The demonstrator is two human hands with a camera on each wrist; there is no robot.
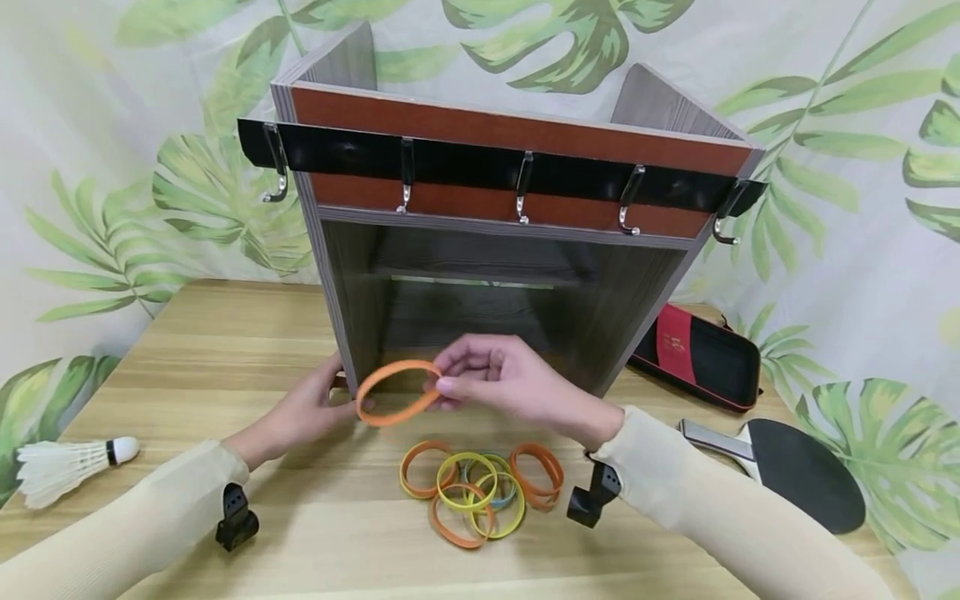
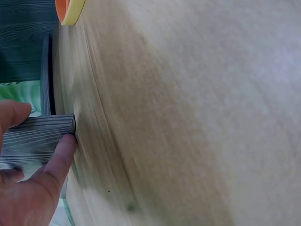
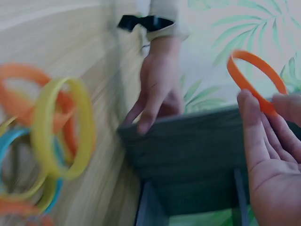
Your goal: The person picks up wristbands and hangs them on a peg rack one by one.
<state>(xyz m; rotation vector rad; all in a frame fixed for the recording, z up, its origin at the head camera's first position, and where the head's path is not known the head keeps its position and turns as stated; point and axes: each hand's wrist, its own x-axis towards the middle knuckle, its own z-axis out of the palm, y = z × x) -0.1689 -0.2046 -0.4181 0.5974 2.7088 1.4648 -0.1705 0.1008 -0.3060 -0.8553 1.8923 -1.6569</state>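
My right hand (image 1: 517,379) pinches an orange silicone wristband (image 1: 400,422) between thumb and fingers, held up in front of the grey wooden shelf (image 1: 330,250). In the right wrist view the wristband (image 3: 254,88) hangs in the air, touching only that hand. My left hand (image 1: 303,417) grips the bottom front of the shelf's left side panel (image 2: 35,141), with the panel between thumb and fingers. On the table in front lie several loose wristbands (image 1: 467,506), orange, yellow and blue, overlapping in a pile. Across the shelf's front runs a black rail (image 1: 465,162) with several metal hooks.
A white shuttlecock (image 1: 71,467) lies at the table's left. To the right are a black and red case (image 1: 705,358) and a table tennis bat (image 1: 802,475). A leaf-patterned cloth (image 1: 847,208) hangs behind the wooden table (image 1: 322,550).
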